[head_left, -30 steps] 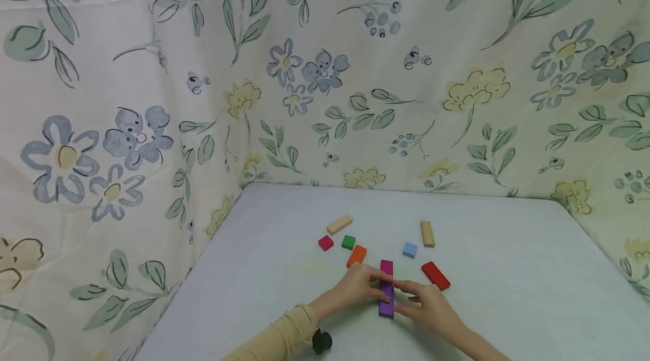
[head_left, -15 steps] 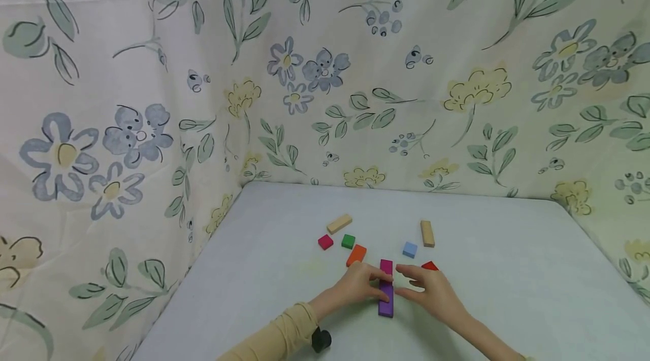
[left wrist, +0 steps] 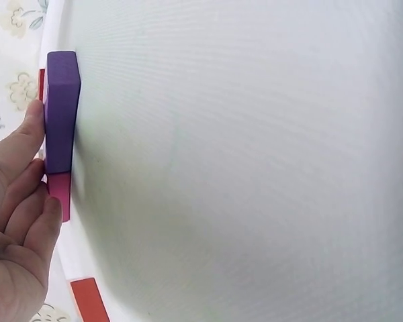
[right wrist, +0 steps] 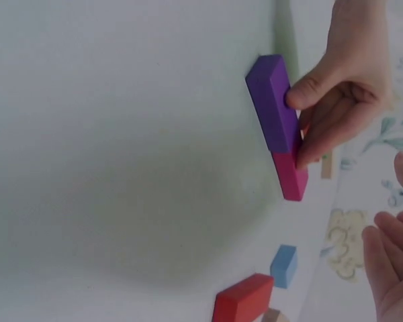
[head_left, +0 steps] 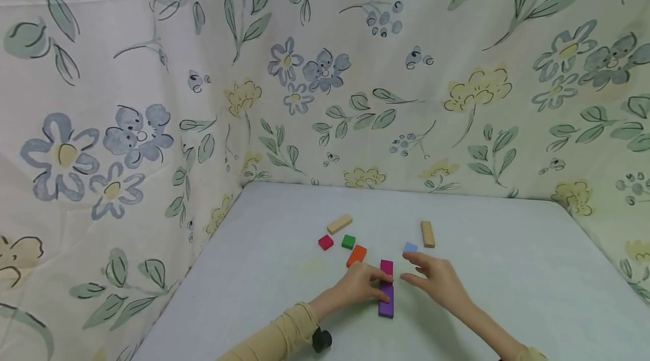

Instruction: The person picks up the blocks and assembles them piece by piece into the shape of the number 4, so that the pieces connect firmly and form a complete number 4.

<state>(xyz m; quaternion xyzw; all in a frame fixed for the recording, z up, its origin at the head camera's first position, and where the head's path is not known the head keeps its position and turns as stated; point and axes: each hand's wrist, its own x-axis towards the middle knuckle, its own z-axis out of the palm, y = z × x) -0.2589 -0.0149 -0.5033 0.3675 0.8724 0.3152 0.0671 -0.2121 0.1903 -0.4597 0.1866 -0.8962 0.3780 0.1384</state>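
A purple block (head_left: 386, 309) and a magenta block (head_left: 386, 266) lie end to end in a line on the white table. My left hand (head_left: 357, 284) touches both from the left. In the right wrist view its thumb is on the purple block (right wrist: 272, 100) and its other fingers lie along the magenta block (right wrist: 291, 178). My right hand (head_left: 440, 281) hovers just right of the pair with fingers apart and nothing between them; part of it shows at the edge of the right wrist view. A light blue block (head_left: 410, 247) is just beyond its fingertips.
Left of the line lie an orange block (head_left: 357, 256), a green block (head_left: 348, 242) and a crimson block (head_left: 326, 242). Plain wooden blocks lie farther back, one on the right (head_left: 427, 234). A red block (right wrist: 245, 298) is hidden behind my right hand in the head view. Floral cloth surrounds the table.
My right hand has left the side of the blocks and moved right and slightly away, now covering the red block in the head view. The left hand and both blocks have stayed put.
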